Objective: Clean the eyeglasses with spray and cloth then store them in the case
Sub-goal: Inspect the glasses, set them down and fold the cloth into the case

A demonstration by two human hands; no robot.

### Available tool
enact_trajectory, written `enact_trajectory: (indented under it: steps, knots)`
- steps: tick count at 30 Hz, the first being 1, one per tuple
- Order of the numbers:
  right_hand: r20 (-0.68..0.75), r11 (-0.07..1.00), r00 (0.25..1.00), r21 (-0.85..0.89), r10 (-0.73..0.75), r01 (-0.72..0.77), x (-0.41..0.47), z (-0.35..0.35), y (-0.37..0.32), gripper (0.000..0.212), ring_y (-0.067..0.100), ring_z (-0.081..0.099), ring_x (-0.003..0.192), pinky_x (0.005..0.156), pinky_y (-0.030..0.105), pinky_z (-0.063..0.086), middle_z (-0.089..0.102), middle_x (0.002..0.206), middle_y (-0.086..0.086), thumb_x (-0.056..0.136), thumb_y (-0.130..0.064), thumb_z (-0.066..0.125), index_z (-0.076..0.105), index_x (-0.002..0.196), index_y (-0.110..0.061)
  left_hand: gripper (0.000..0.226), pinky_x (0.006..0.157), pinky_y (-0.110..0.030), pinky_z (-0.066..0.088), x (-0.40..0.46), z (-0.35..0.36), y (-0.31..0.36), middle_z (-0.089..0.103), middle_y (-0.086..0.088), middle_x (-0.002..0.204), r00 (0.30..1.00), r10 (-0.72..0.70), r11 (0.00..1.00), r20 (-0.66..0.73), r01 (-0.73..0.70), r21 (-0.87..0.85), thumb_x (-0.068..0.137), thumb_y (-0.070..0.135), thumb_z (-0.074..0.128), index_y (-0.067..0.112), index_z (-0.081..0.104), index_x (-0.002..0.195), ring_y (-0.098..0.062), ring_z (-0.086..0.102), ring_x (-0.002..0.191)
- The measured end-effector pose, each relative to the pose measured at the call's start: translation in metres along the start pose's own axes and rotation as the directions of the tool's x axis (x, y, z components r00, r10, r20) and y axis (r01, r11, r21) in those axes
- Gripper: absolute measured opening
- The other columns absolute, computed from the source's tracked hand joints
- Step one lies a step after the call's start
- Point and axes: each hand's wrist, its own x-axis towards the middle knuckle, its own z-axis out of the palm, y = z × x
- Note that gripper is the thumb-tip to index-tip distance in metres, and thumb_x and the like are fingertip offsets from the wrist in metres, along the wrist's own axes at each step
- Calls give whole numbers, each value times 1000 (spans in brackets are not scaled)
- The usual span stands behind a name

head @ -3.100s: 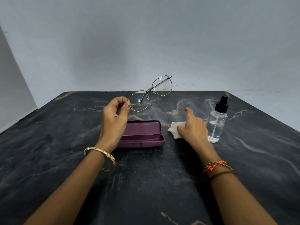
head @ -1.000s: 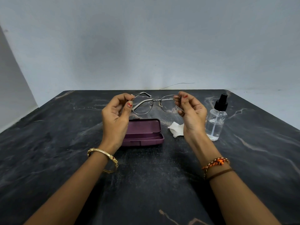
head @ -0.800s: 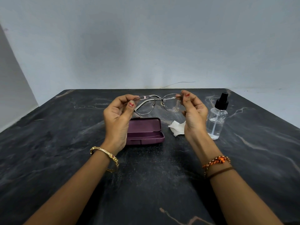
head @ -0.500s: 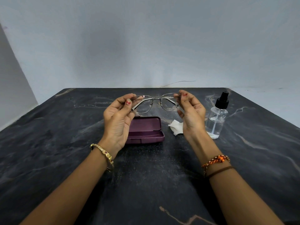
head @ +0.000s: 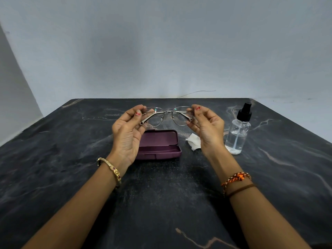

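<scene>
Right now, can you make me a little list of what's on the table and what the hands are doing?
glasses: held up above the case, one end in each hand
left hand: pinching the left end
right hand: pinching the right end
case: purple, open, empty, on the table
cloth: white, crumpled, right of the case
spray bottle: upright, far right, black top

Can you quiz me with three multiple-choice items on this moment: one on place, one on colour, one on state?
1. Where is the white cloth?
A. inside the case
B. on the table between case and spray bottle
C. in the left hand

2. What colour is the case?
A. purple
B. green
C. white

3. How are the eyeglasses held?
A. lying in the case
B. by one hand
C. by both hands, above the case

Key: 1 B, it lies left of the spray bottle. 2 A, the open shell is purple. 3 C, left hand and right hand pinch the frame ends.
</scene>
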Motion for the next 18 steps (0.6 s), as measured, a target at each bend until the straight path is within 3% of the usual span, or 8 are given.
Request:
enact_trajectory:
  steps: [7,12,18]
  knots:
    - [-16,997,999,-68,-38,37,-6,7,-3,8,3,66,60,57,20,57,69,56,-7,85,-7,57,64,80,-9,16,69,-21,56,4,-5,4,72,6,70,999,-6,1000,-48,5,-23,84,3,50,13,61,79,-13,70,78]
    - [12,992,998,-109,-63,64,-14,19,-10,8,2,64,54,51,17,54,67,56,-6,84,-7,59,64,78,-9,11,67,-24,58,8,-18,24,71,6,67,999,2,1000,38,-3,18,80,5,53,12,59,75,-17,71,77]
    - [137,983,991,-181,4,21,-31,53,-9,11,3,64,54,51,16,54,66,51,-5,82,-8,61,63,72,-7,13,64,-23,58,9,-72,67,73,5,65,997,-1,964,82,-21,266,63,14,59,18,70,57,-8,69,71]
